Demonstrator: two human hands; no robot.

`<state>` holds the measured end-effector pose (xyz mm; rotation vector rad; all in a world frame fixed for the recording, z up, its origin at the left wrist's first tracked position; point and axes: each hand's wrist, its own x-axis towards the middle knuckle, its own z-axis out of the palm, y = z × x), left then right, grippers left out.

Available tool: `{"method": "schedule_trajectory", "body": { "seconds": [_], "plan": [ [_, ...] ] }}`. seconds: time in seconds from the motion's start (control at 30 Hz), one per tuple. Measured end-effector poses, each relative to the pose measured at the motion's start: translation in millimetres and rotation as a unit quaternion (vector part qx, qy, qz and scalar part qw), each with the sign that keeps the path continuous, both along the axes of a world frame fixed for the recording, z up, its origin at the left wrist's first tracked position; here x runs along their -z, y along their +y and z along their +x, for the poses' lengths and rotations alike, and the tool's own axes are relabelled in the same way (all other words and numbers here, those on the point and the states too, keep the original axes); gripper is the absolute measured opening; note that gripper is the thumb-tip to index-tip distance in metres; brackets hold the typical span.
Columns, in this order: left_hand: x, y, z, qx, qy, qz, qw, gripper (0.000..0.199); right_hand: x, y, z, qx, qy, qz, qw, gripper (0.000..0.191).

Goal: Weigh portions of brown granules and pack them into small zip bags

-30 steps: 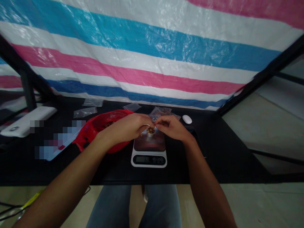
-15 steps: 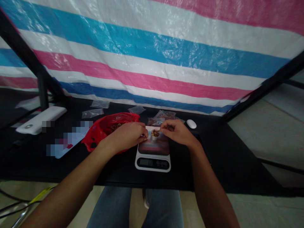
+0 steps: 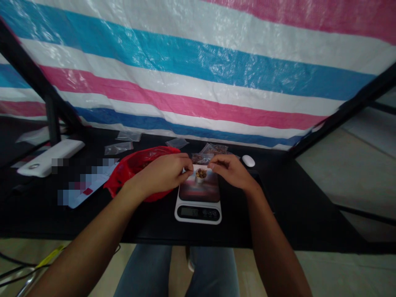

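Striped plastic sheeting [image 3: 185, 76] hangs behind a black table [image 3: 297, 206]. The left hand [image 3: 168, 169] curls, the right hand [image 3: 231, 170] bunches its fingertips; I cannot tell whether either holds anything. Between them, a small pale cup [image 3: 199, 180] heaped with brown pieces [image 3: 201, 173] stands on a scale [image 3: 198, 194]. A red bag [image 3: 123, 172] gapes left; clear packets [image 3: 202, 158] lie behind.

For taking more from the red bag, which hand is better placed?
Left, probably: the left hand is close to the bag, while the right hand is across the cup on the scale.
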<state>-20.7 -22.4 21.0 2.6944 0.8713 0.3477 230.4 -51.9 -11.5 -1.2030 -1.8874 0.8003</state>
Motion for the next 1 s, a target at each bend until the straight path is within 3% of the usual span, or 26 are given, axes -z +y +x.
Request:
{"method": "schedule_trajectory", "body": {
  "seconds": [0.13,0.37,0.47,0.6,0.73,0.8,0.9,1.0],
  "plan": [
    [-11.4,5,12,0.028,-0.046,0.021,0.998,0.021,1.7,0,-1,0.002,-0.007,-0.004,1.0,0.022],
    [-13.2,9,34,0.068,0.024,0.014,0.997,0.025,1.9,0,-2,-0.003,0.004,-0.003,1.0,0.019],
    [-20.4,11,21,0.045,0.01,0.036,0.998,0.032,2.1,1,-1,-0.002,0.004,0.006,1.0,0.021],
    [-28.7,18,-17,-0.037,0.028,0.057,0.997,0.038,3.3,1,-1,0.011,-0.015,0.013,1.0,0.024],
    [-13.3,25,-44,-0.102,0.149,-0.038,0.983,0.032,4.7,1,-2,0.018,-0.023,0.022,0.999,0.024],
    [0.8,27,-47,-0.075,0.176,-0.071,0.979,0.028,5.3,2,-3,0.017,-0.022,0.022,0.999,0.024],
    [18.7,28,-42,-0.058,0.164,-0.071,0.982,0.026,6.2,2,-4,0.02,-0.022,0.015,0.999,0.024],
    [27.2,29,-37,-0.066,0.143,-0.042,0.987,0.03,6.5,2,-4,0.02,-0.021,0.015,0.999,0.024]
  ]
}}
